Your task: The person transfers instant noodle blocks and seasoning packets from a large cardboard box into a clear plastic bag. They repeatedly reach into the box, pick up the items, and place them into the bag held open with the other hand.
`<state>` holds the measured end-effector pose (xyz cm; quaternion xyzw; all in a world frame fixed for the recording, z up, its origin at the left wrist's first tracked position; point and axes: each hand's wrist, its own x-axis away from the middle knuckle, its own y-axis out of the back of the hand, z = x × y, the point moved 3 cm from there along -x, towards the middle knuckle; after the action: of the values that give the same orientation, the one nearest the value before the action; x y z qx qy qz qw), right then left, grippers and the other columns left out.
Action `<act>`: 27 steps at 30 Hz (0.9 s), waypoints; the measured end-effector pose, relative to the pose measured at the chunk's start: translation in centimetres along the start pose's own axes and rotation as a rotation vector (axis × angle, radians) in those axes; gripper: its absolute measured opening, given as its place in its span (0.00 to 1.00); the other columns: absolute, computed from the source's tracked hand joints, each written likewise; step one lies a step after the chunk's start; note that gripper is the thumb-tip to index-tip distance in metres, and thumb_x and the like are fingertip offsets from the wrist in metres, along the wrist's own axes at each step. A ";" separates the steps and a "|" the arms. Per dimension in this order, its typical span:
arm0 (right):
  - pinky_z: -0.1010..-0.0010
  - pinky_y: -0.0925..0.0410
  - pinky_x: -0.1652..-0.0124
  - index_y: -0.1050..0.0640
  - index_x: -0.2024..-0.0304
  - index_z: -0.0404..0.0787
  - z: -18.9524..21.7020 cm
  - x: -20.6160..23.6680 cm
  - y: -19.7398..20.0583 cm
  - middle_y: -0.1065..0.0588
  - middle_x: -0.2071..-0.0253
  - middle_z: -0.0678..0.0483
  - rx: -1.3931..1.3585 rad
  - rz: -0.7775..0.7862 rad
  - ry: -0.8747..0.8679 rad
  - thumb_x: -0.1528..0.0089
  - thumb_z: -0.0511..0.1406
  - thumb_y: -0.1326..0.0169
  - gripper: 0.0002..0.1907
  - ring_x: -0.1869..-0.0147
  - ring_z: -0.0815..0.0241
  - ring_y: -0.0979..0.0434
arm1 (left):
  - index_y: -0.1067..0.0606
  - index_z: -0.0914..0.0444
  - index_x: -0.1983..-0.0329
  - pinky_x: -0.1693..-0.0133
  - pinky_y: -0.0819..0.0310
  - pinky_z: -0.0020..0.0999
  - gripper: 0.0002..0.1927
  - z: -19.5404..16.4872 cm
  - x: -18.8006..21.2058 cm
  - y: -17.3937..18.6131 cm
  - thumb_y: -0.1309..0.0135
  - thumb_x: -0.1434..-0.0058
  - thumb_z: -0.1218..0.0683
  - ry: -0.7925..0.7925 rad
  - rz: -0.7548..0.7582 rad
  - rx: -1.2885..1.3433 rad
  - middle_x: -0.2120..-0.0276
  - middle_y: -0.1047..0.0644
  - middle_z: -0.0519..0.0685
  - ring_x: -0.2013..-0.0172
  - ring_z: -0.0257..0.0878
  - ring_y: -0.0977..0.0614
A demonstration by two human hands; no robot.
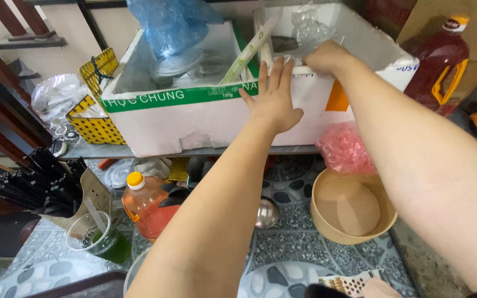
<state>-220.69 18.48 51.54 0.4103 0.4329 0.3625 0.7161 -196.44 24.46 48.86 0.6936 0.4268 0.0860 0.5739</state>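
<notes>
Left hand (274, 99) flat against foam box (194, 124), right hand (327, 57) inside (fingers hidden)

Two hands — left (274, 102), right (327, 56); one white foam box (194, 118), two bottles — orange (147, 204), red (440, 60); one paper bowl (327, 221), one green drink cup (103, 243).

Even, soft daylight fills the scene, brightest along the top, where the white foam box (194, 124) and the pale wall behind it come close to washing out. Shadows are faint; the darkest patch lies under the shelf, along the back edge of the speckled counter (293, 248). Small glints show on the blue plastic bag (169, 22) and the red bottle (440, 60). The wide lens bends lines near the edges and stretches both forearms. Focus is fairly sharp throughout.
</notes>
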 end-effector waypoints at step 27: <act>0.70 0.24 0.57 0.25 0.57 0.28 -3.3 13.5 20.1 0.23 0.60 0.47 -2.388 -0.535 0.254 0.35 0.26 0.46 0.05 0.58 0.56 0.21 | 0.49 0.70 0.24 0.28 0.46 0.50 0.63 -3.0 4.9 5.4 0.37 0.51 0.30 -0.066 -0.184 0.829 0.26 0.43 0.66 0.26 0.54 0.42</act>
<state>-222.09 39.27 64.39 -0.6421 -0.0333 0.4104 0.6467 -192.55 30.18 52.73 0.8271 0.4668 -0.1666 0.2650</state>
